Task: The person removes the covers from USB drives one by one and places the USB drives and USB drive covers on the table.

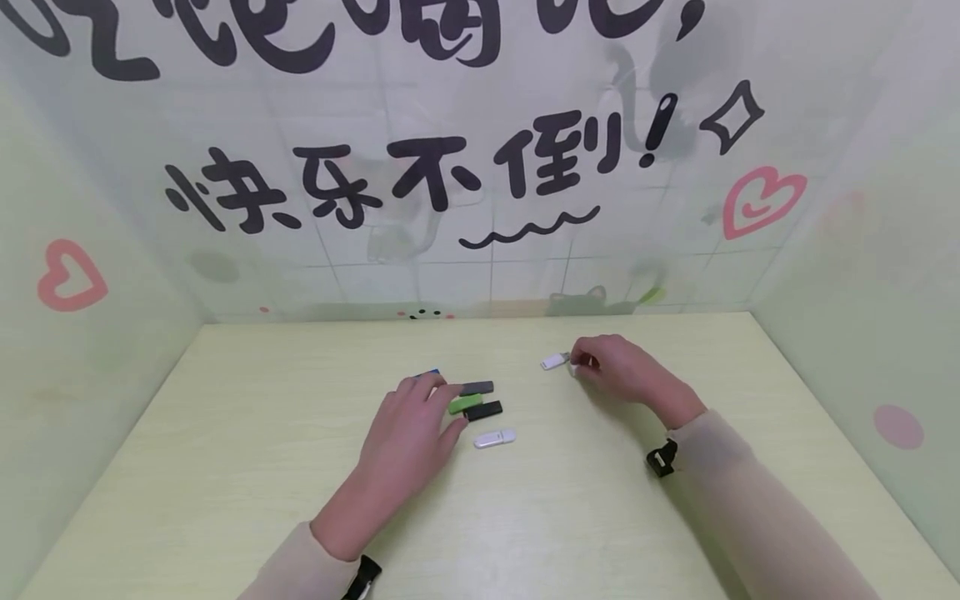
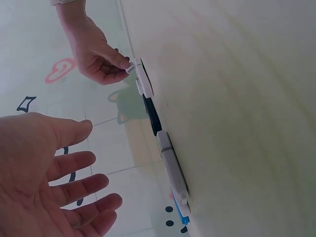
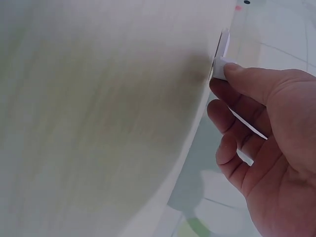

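A small white cap-like piece (image 1: 575, 370) is pinched between the thumb and forefinger of the right hand (image 1: 618, 367), low at the table's far part, right of the middle. Just beside it, on the left, lies a white stick (image 1: 553, 361) whose grey end points toward that hand. Farther left, a grey stick (image 1: 477, 387), a green stick (image 1: 467, 404) and a black stick (image 1: 483, 410) lie close together, with a capped white stick (image 1: 495, 438) nearer the person. The left hand (image 1: 405, 429) is beside this group, fingers loosely spread and holding nothing; it partly covers the green stick in the head view. A blue thing (image 1: 429, 373) peeks out behind its fingers, mostly hidden. All lie on a pale table (image 1: 225, 433). Light sleeves (image 1: 757, 492) and black wrist straps (image 1: 662, 459) show on both arms. Behind stands a wall (image 1: 420, 287) with large dark lettering (image 1: 435, 171) and a pink heart (image 1: 765, 202) on the right
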`<state>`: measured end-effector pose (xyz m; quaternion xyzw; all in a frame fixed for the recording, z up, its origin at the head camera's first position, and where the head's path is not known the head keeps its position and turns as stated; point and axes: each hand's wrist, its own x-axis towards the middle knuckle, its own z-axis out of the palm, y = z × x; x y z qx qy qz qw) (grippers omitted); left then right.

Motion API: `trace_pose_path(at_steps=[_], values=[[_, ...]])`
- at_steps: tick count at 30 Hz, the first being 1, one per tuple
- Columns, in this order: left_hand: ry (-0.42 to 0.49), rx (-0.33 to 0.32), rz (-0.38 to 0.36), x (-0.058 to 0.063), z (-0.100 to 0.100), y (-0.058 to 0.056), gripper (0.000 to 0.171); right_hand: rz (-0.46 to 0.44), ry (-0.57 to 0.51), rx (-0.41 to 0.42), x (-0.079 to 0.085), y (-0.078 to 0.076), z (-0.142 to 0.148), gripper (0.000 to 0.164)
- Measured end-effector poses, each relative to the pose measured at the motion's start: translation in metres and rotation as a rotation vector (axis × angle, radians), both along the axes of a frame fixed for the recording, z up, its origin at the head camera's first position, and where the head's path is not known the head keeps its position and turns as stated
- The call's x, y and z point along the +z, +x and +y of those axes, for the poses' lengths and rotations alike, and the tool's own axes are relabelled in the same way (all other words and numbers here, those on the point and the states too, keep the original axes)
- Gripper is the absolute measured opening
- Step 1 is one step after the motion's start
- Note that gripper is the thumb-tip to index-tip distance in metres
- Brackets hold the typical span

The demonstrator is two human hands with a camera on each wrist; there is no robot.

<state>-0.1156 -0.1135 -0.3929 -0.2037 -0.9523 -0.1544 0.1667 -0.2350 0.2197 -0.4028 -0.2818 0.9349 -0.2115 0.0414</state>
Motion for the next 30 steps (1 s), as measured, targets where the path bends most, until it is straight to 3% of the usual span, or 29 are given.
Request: trace_pose_path(at_steps=[11, 30], values=[[-0.001, 0.009, 0.026, 0.002, -0.008, 0.009, 0.041, -0.043, -0.017, 0.008, -0.001, -0.009, 0.001, 0.01], [0.0, 0.004, 0.022, 0.004, -0.009, 0.011, 0.041, -0.033, -0.006, -0.001, -0.003, -0.013, 0.001, 0.011]])
